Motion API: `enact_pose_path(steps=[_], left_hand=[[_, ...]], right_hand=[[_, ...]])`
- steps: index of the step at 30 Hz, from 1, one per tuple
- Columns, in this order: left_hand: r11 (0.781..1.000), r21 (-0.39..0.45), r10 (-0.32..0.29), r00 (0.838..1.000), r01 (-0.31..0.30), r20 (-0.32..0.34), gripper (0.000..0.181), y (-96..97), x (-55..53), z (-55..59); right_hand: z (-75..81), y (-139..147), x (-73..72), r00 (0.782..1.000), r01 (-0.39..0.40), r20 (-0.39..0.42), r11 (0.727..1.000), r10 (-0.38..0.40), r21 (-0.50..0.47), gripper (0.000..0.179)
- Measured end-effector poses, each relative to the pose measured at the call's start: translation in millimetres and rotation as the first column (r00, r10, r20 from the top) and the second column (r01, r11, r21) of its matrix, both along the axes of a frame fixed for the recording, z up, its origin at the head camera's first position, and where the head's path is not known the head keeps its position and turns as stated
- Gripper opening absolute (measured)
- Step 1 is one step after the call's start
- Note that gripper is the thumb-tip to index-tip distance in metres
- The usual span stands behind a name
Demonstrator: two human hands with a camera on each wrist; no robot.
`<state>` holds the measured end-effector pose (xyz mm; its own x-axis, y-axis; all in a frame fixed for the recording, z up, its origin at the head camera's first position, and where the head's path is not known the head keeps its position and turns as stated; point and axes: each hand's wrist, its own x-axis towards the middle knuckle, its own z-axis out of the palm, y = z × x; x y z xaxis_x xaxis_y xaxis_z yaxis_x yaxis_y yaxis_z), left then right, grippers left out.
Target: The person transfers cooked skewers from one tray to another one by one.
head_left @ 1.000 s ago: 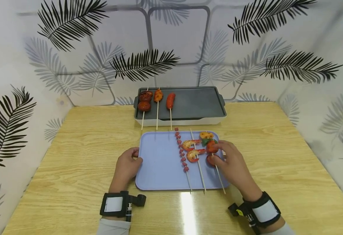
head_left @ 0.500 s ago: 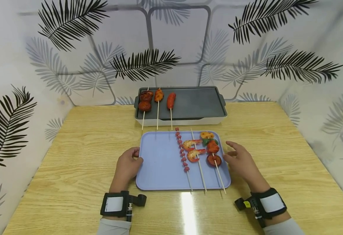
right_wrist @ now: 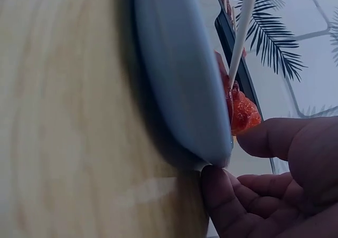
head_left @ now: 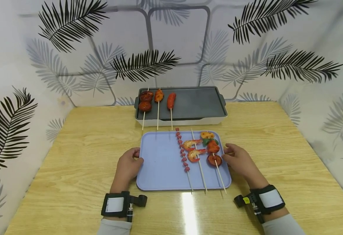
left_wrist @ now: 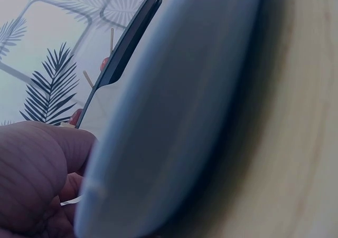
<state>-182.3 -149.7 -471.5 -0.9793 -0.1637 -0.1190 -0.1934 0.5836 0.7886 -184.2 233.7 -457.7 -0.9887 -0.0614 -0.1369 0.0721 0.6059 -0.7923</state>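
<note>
A pale blue tray (head_left: 159, 163) lies on the table. My left hand (head_left: 129, 166) holds its left edge, thumb over the rim; the left wrist view shows the thumb (left_wrist: 74, 143) at that edge. At the right edge my right hand (head_left: 240, 160) grips the rim between thumb and fingers. In the right wrist view one fingertip (right_wrist: 214, 174) touches the rim from below. On the tray's right half lie a skewer of small pink pieces (head_left: 183, 153), a shrimp skewer (head_left: 193, 155) and a mixed skewer with a red chunk (head_left: 213, 147) and a round slice (head_left: 214, 160).
Behind the tray stands a dark grill pan (head_left: 198, 102) on a white base. Its left side bears a skewer of brown rounds (head_left: 144, 106), an orange skewer (head_left: 158, 95) and a sausage skewer (head_left: 171, 100). A leaf-patterned cloth (head_left: 171, 42) rises behind the wooden table (head_left: 95, 130).
My right hand has let go of the mixed skewer, drawn back to the right and taken the tray's right edge. The left hand stays at the left edge.
</note>
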Motion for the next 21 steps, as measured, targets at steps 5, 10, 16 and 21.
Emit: enact_pose_path(steps=[5, 10, 16, 21], left_hand=[[1.0, 0.014, 0.006, 1.0, -0.006, 0.007, 0.044, 3.7, 2.1, -2.2], [1.0, 0.001, 0.007, 1.0, -0.007, 0.01, 0.045, 3.5, 4.1, -2.4], [1.0, -0.015, 0.007, 1.0, -0.007, 0.001, 0.044, 1.1, 3.9, -0.7], [1.0, 0.003, 0.001, 1.0, -0.001, -0.002, 0.043, 2.6, 3.6, 1.3]], right_hand=[[-1.8, 3.9, -0.7, 1.0, 0.001, -0.014, 0.997, 0.0, 0.073, 0.05], [-4.8, 3.3, -0.7, 1.0, 0.007, 0.004, 0.998, -0.007, 0.07, 0.046], [-10.4, 3.8, -4.2, 1.0, 0.019, 0.015, 0.999, -0.02, 0.047, 0.045], [-11.5, 5.3, -5.4, 0.999, 0.03, 0.029, 0.999, -0.031, 0.044, 0.046]])
